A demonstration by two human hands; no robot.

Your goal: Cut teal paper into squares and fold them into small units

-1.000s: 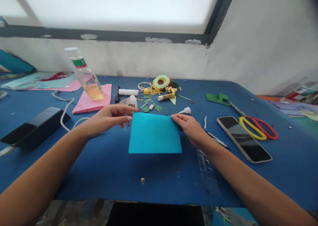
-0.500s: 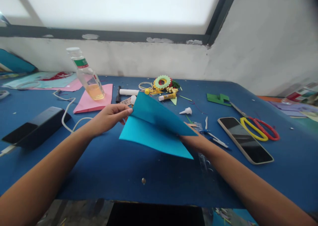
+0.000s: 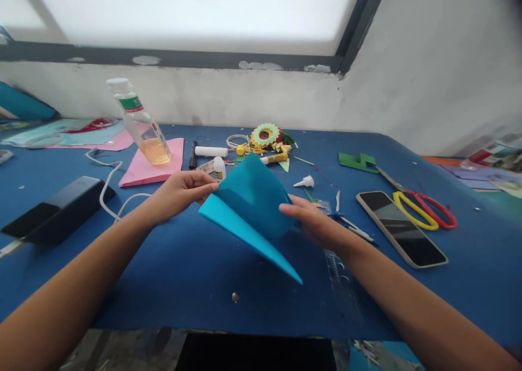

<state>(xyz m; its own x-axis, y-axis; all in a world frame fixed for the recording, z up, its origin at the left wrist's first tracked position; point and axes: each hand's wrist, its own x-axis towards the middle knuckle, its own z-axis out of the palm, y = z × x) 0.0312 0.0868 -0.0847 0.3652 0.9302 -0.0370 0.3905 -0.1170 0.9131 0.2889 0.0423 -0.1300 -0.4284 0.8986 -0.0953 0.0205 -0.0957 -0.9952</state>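
Observation:
A bright blue sheet of paper [image 3: 255, 197], folded and partly spread apart, is held up over the dark blue table [image 3: 171, 289]. My left hand [image 3: 185, 189] pinches its upper left edge between thumb and fingers. On the other side, my right hand [image 3: 305, 213] grips the paper's right edge, thumb on the near face and the fingers mostly hidden. Just behind the paper stands a small white glue bottle [image 3: 219, 168], partly covered. A glue stick [image 3: 274, 158] lies farther back, its left end hidden by the paper.
On the left are a leaning bottle [image 3: 149, 137] on pink paper [image 3: 132, 169], and a black device [image 3: 57, 208] with a white cable. To the right lie a phone [image 3: 402, 228], scissors [image 3: 426, 210], a compass [image 3: 359, 230] and green paper [image 3: 358, 162]. Paper flowers [image 3: 267, 135] sit at the back.
The paper's upper flap has curled back and its lower flap has tilted down at the right. My right hand has come into view from behind the paper, its thumb now on the near face.

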